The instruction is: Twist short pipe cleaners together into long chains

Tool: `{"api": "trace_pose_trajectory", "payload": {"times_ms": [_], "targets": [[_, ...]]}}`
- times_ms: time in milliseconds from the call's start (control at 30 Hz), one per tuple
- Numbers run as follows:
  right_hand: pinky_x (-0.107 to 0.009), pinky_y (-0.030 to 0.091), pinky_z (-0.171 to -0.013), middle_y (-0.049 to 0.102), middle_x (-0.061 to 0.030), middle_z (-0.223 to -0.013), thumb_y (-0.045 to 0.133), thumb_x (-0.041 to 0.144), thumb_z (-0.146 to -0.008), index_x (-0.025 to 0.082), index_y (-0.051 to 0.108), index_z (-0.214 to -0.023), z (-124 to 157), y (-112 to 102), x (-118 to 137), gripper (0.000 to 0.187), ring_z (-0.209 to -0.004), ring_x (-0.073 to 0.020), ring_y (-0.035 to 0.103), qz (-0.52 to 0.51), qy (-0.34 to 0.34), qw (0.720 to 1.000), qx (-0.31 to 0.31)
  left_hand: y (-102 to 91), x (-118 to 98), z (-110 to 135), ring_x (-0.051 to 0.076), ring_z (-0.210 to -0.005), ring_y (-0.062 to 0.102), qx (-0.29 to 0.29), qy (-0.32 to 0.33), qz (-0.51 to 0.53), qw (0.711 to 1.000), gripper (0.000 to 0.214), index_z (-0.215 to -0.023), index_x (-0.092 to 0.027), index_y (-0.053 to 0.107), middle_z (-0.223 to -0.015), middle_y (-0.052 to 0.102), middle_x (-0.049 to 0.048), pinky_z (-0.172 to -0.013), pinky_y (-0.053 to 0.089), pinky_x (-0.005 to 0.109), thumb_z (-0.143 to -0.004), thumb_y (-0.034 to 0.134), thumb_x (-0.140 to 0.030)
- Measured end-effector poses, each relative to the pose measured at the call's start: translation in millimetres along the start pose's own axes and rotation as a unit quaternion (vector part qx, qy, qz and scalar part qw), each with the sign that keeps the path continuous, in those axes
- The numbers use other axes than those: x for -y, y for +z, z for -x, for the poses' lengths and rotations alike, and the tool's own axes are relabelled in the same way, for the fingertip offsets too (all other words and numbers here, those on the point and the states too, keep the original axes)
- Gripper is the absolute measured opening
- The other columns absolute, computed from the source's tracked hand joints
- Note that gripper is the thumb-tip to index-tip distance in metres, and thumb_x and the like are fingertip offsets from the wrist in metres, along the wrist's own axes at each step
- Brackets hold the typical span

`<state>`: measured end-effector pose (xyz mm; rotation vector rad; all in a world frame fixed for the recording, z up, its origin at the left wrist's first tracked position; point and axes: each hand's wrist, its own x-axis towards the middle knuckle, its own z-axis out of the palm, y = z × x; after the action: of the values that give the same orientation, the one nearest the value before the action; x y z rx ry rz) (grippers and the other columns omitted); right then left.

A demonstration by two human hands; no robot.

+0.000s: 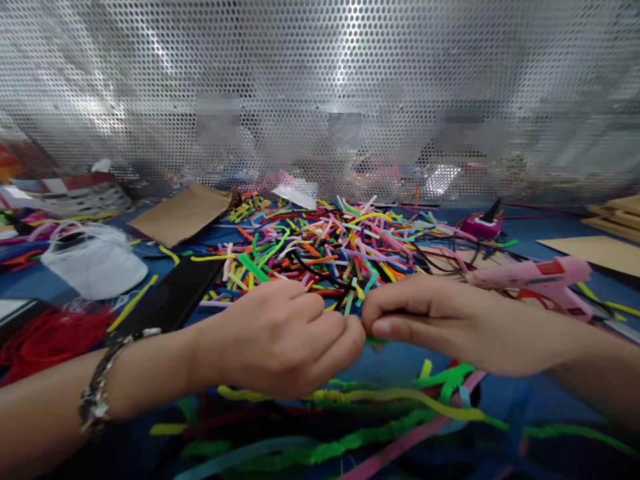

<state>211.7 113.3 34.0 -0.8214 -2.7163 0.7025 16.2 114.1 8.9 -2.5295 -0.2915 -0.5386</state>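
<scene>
My left hand [295, 340] is closed in a fist-like grip, knuckles up, with its fingertips hidden. Against it, my right hand [445, 323] pinches thumb to forefinger. A bit of green pipe cleaner [375, 343] pokes out under the right fingertips; most of it is covered. Just behind the meeting fingers stands a pale green strip [349, 301], and I cannot tell whether it is held. Below both hands, longer fuzzy strips lie crosswise, among them a yellow pipe cleaner [400, 396] and a twisted green one [345, 445].
A heap of cut pipe cleaners [320, 247] covers the middle of the blue table. A pink glue gun [540, 280] lies at right, a purple-based item [483, 225] behind it. Left are a white bag [95, 260], red cord [50, 340] and cardboard [183, 213]. A perforated metal panel [300, 60] stands behind.
</scene>
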Motion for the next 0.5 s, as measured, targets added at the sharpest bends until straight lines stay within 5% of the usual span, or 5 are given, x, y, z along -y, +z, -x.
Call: {"api": "trace_pose_trajectory", "payload": {"times_ms": [100, 167, 367, 433, 500], "targets": [[-0.013, 0.038, -0.052, 0.051, 0.0045, -0.064, 0.037, 0.021, -0.087, 0.016, 0.052, -0.074, 1.7, -4.4, -0.3, 0.020, -0.059, -0.0054, 0.048, -0.018, -0.021, 0.999, 0.016, -3.3, 0.8, -1.3, 0.009, -0.041, 0.034, 0.027, -0.041, 0.112, 0.992, 0.030, -0.066, -0.016, 0.052, -0.047, 0.045, -0.0045, -0.041, 0.019, 0.025, -0.086, 0.029, -0.012], [-0.013, 0.038, -0.057, 0.054, 0.0036, -0.070, 0.035, 0.018, -0.087, 0.016, 0.052, -0.081, 4.1, -4.0, 0.3, 0.018, -0.064, -0.0053, 0.049, 0.035, -0.059, 0.998, -0.010, -5.9, 4.8, -3.1, 0.006, -0.043, 0.034, 0.083, -0.120, 0.293, 0.945, 0.029, -0.065, -0.016, 0.049, -0.049, 0.041, -0.0061, -0.042, 0.022, 0.020, -0.087, 0.031, -0.016], [-0.022, 0.026, -0.044, 0.047, 0.0027, -0.058, 0.019, 0.017, -0.090, 0.017, 0.051, -0.077, 10.6, 2.8, 1.4, 0.035, -0.049, -0.0095, 0.036, 0.358, -0.181, 0.910, -0.108, 2.7, 10.4, -3.7, 0.004, -0.044, 0.027, 0.171, -0.279, 0.703, 0.631, 0.030, -0.063, -0.014, 0.046, -0.050, 0.031, -0.0063, -0.040, 0.022, 0.015, -0.086, 0.036, -0.031], [-0.023, 0.024, -0.043, 0.045, 0.0036, -0.055, 0.018, 0.018, -0.091, 0.018, 0.048, -0.075, 9.8, 4.4, -0.6, 0.034, -0.048, -0.0102, 0.035, 0.399, -0.194, 0.886, -0.132, 9.2, 8.4, -2.0, 0.005, -0.044, 0.026, 0.168, -0.307, 0.747, 0.565, 0.032, -0.064, -0.014, 0.046, -0.049, 0.029, -0.0065, -0.040, 0.021, 0.015, -0.085, 0.037, -0.036], [-0.024, 0.023, -0.043, 0.044, 0.0041, -0.053, 0.018, 0.016, -0.090, 0.019, 0.045, -0.073, 8.1, 5.2, -3.5, 0.032, -0.048, -0.0105, 0.034, 0.418, -0.208, 0.872, -0.147, 13.4, 6.3, -0.5, 0.004, -0.043, 0.026, 0.159, -0.325, 0.761, 0.538, 0.030, -0.064, -0.014, 0.047, -0.048, 0.030, -0.0064, -0.040, 0.021, 0.015, -0.085, 0.038, -0.035]]}}
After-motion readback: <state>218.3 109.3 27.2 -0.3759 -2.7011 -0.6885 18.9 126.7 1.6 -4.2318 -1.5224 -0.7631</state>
